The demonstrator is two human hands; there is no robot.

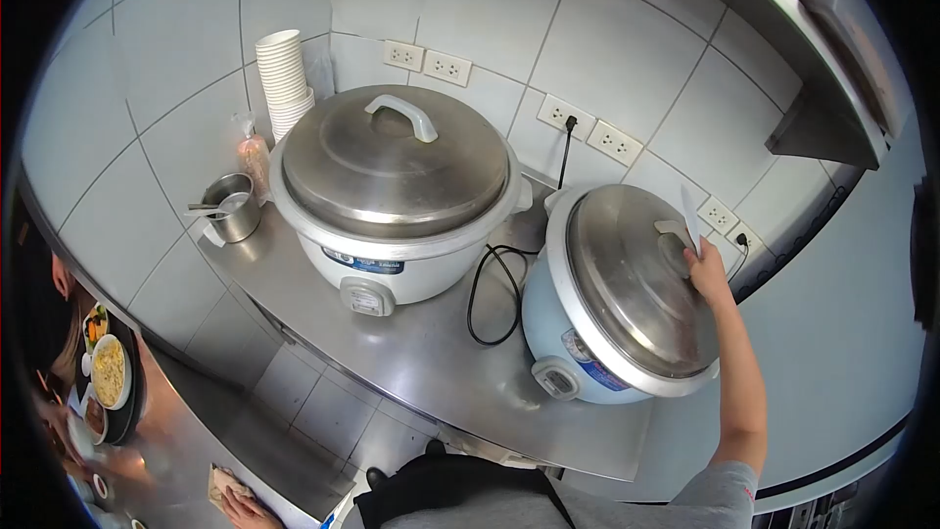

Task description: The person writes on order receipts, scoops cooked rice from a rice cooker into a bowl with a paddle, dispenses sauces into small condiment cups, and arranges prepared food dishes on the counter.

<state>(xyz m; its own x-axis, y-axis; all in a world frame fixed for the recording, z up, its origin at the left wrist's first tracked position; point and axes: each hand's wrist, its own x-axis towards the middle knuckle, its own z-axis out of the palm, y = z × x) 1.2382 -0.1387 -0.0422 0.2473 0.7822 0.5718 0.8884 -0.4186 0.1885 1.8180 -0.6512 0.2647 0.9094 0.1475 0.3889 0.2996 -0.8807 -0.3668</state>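
Observation:
At the right, my right hand (706, 269) is closed around a flat white paddle (690, 216) that points upward. It is beside the pale handle (674, 231) of the tilted metal lid (627, 279) on the light blue rice cooker (548, 313). Whether my fingers also touch the handle is unclear. At the bottom left edge, my left hand (250, 509) has its fingers on a beige cloth (227, 483) on the other metal counter (186, 431); the frame cuts off its wrist. A larger white rice cooker (333, 260) stands in the middle, its metal lid (392, 176) on.
Stacked paper cups (281, 73), a bag of orange-pink contents (254, 159) and a metal pot with utensils (235, 211) stand at the back left. A black cord (472, 299) loops between the cookers. A shelf overhangs at upper right. At far left are food dishes (111, 372) and another person's hand (63, 279).

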